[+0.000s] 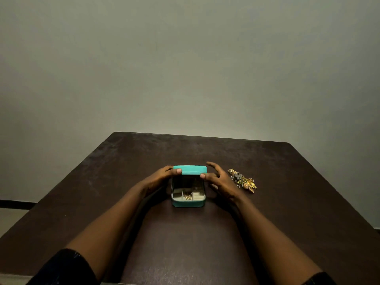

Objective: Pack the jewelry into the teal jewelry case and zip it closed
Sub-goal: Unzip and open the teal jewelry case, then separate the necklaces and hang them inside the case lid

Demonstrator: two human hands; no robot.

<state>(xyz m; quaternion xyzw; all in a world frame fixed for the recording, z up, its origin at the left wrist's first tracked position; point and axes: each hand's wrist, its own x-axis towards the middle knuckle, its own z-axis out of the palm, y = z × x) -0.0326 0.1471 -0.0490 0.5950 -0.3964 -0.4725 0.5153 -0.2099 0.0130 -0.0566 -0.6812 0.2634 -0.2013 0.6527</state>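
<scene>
The teal jewelry case (pixel 188 203) sits open at the middle of the table (pixel 185 243), base flat, its lid (pixel 190 170) raised towards upright at the far side. I can see pale compartments along the front of the base, and a small gold piece (pixel 187 196) lies in the middle one. The left hand (pixel 162 176) grips the lid's left corner, thumb on the front edge and fingers curled behind. The right hand (pixel 221 182) pinches the right corner, thumb in front and forefinger reaching past the back, the other fingers splayed wide. Just beyond that hand, to its right, a heap of jewelry (pixel 243 181) lies on the dark tabletop, apart from the case. Dark sleeves (pixel 67 268) show at the near edge.
</scene>
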